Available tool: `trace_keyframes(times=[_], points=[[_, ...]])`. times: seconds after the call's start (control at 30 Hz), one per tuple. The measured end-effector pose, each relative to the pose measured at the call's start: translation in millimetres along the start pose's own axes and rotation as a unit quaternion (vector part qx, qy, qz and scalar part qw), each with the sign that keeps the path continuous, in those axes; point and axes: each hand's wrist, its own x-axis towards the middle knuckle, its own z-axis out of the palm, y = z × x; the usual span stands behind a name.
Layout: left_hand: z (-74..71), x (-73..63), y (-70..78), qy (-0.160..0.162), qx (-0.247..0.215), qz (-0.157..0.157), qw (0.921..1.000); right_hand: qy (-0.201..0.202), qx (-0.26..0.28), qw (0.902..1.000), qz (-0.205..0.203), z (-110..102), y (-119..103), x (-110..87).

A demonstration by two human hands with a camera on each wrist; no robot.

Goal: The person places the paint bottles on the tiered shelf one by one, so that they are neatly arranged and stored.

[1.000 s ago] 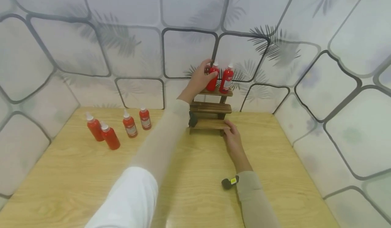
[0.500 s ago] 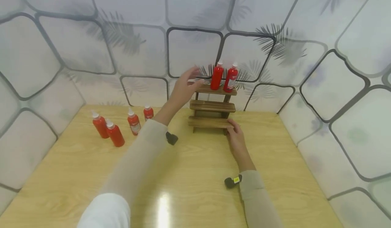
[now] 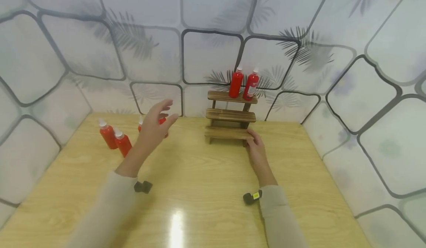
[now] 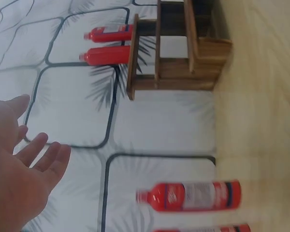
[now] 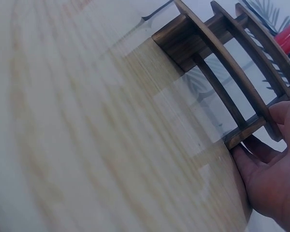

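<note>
My left hand [image 3: 151,129] hangs in the air over the left part of the table, its fingers loosely spread and holding nothing. Behind it, partly covered, stand two red squeeze bottles, one [image 3: 162,121] showing between thumb and fingers; the left wrist view has a red bottle [image 4: 198,196] apart from the hand. My right hand [image 3: 257,153] grips the right end of the lowest step of a three-tier wooden shelf [image 3: 230,115], thumb on the board in the right wrist view. Two red bottles with white tips, one on the left [image 3: 236,83] and one on the right [image 3: 251,87], stand on the top step.
Two more red bottles, a rear one [image 3: 108,135] and a front one [image 3: 123,143], stand on the left of the wooden table [image 3: 206,189]. A patterned wall [image 3: 149,55] rises behind the shelf and along both sides. Small dark cameras sit at both wrists.
My left hand has let go of the left bottle on the top step and moved left and down toward the table bottles. My right hand has stayed on the shelf.
</note>
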Motion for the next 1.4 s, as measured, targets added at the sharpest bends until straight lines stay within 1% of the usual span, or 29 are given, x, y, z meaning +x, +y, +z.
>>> trace_keyframes(times=[0.13, 0.23, 0.3, 0.33, 0.37, 0.47, 0.57, 0.67, 0.73, 0.83, 0.93, 1.0, 1.13, 1.27, 1.4], points=[[-19.4, -29.8, -6.3, 0.003, 0.019, -0.033, 0.9993, 0.001, 0.008, 0.9999, -0.006, -0.3, 2.8, -0.1], [-33.6, -52.3, -13.4, 0.010, 0.045, -0.042, 0.9980, -0.003, 0.007, 0.9999, -0.012, -0.6, 5.8, 0.9], [-43.2, -65.7, -18.1, 0.020, 0.071, -0.042, 0.9964, -0.005, 0.002, 0.9999, -0.015, -0.5, 6.6, 1.8], [-48.2, -72.2, -20.9, 0.028, 0.081, -0.040, 0.9955, -0.005, -0.001, 0.9999, -0.017, -0.4, 6.6, 2.1], [-53.0, -78.2, -23.7, 0.040, 0.094, -0.032, 0.9943, -0.004, -0.003, 0.9998, -0.018, -0.3, 6.4, 2.5], [-68.0, -94.2, -31.1, 0.082, 0.127, -0.023, 0.9882, -0.003, -0.004, 0.9998, -0.019, 1.0, 5.3, 2.7], [-81.3, -104.8, -38.0, 0.114, 0.140, -0.029, 0.9832, -0.003, -0.006, 0.9998, -0.020, 0.4, 3.0, 2.8], [-91.7, -109.0, -42.8, 0.122, 0.129, -0.058, 0.9824, -0.004, -0.011, 0.9997, -0.020, -0.9, 2.4, 2.9], [-96.9, -109.8, -45.9, 0.123, 0.116, -0.085, 0.9819, -0.006, -0.001, 0.9998, -0.019, -1.3, 3.5, 3.3], [-102.6, -108.8, -52.4, 0.121, 0.099, -0.126, 0.9795, -0.005, 0.006, 0.9998, -0.018, -0.7, 5.8, 4.4], [-105.8, -105.4, -61.9, 0.115, 0.091, -0.153, 0.9773, -0.001, 0.013, 0.9998, -0.018, 0.2, 8.6, 5.9], [-106.6, -102.4, -68.5, 0.113, 0.084, -0.163, 0.9765, 0.000, 0.017, 0.9997, -0.019, 0.9, 9.4, 6.8], [-107.0, -98.4, -78.8, 0.106, 0.070, -0.170, 0.9771, 0.000, 0.020, 0.9996, -0.020, 2.7, 8.4, 6.5], [-105.9, -96.2, -83.3, 0.094, 0.066, -0.171, 0.9784, -0.001, 0.022, 0.9996, -0.016, 3.1, 6.2, 5.6], [-102.7, -93.0, -85.1, 0.089, 0.071, -0.178, 0.9774, 0.001, 0.020, 0.9997, -0.010, 1.8, 3.5, 4.3]])
